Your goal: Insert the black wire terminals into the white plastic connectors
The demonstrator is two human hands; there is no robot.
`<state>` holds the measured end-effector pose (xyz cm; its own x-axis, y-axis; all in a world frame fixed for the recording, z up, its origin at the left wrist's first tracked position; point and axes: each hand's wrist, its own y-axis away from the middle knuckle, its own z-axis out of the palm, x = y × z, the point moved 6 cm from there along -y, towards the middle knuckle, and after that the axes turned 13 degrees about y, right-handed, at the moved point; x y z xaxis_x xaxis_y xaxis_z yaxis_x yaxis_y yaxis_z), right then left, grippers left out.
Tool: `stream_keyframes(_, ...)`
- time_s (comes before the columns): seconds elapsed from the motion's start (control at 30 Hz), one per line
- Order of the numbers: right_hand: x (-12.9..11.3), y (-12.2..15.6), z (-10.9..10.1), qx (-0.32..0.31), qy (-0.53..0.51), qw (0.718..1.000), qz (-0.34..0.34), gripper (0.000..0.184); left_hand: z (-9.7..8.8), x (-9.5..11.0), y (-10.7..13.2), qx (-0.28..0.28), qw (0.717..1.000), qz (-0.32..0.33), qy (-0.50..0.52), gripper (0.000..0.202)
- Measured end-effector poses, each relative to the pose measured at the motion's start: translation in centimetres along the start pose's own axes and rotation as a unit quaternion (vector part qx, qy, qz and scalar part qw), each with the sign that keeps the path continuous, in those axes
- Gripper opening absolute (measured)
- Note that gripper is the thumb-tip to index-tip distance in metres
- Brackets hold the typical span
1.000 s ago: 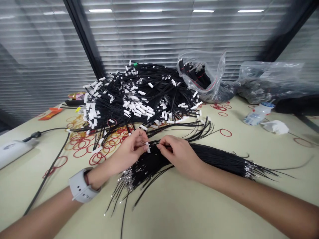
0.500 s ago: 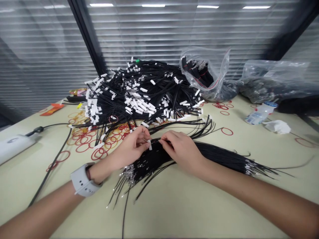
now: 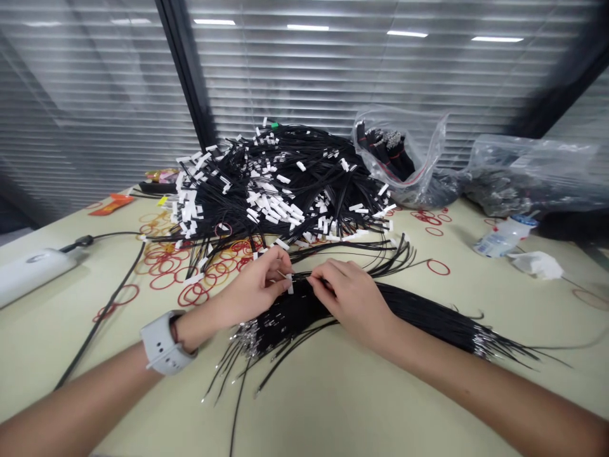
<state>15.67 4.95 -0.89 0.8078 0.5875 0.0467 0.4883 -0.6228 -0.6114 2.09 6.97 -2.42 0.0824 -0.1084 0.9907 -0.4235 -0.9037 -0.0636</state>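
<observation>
My left hand (image 3: 259,282), with a grey watch strap (image 3: 166,346) on the wrist, is closed in a pinch on a small white connector (image 3: 290,284). Just right of it, my right hand (image 3: 349,295) pinches what looks like a thin black wire; its fingertips partly hide it. Both hands are over a long bundle of black wires (image 3: 423,311) lying across the table, with bare metal terminals (image 3: 250,333) at its left end and more at its right end. Behind my hands lie a few loose black wires (image 3: 399,254).
A large heap of black cables with white connectors (image 3: 304,165) stands at the back. Red and yellow rubber bands (image 3: 195,292) lie scattered in front. Farther right are an open plastic bag (image 3: 404,152), a bottle (image 3: 507,236) and a crumpled tissue (image 3: 537,263). A white power strip (image 3: 35,273) sits at left.
The whole scene sits slightly lower and further right, as the camera has shifted. Both hands keep their pinches, nearly unmoved over the bundle.
</observation>
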Motion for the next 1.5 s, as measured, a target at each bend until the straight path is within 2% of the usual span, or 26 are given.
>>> stream_keyframes(0.23,-0.5,0.1,-0.4,0.053,0.051,0.995,-0.065,0.025,0.0,0.0,-0.1,0.003,1.0,0.002,-0.006,0.016)
stream_keyframes(0.43,-1.1,0.1,-0.6,0.071,0.126,0.98,-0.134,0.023,0.0,0.1,-0.2,0.009,0.999,0.02,-0.039,0.015)
stream_keyframes(0.57,-1.2,0.2,-0.7,0.062,0.149,0.976,-0.149,0.018,0.1,0.3,-0.2,0.009,0.998,0.023,-0.056,0.014)
stream_keyframes(0.87,-1.7,0.4,-1.2,0.11,0.195,0.956,-0.189,0.022,0.1,0.5,-0.2,0.011,0.998,0.022,-0.058,0.013)
stream_keyframes(1.13,-1.8,0.4,-1.4,0.113,0.204,0.952,-0.199,0.019,0.1,0.5,-0.2,0.017,0.996,0.028,-0.082,0.013)
stream_keyframes(1.27,-1.5,0.2,-1.2,0.101,0.182,0.96,-0.185,0.016,0.1,0.6,-0.2,0.02,0.995,0.033,-0.088,0.013)
stream_keyframes(1.4,-1.1,0.0,-0.8,0.064,0.128,0.98,-0.14,0.022,0.2,0.6,-0.1,0.021,0.996,0.039,-0.083,0.013)
stream_keyframes(1.5,-0.7,-0.2,-0.3,0.013,0.068,0.995,-0.071,0.025,0.2,0.8,0.0,0.029,0.995,0.045,-0.079,0.013)
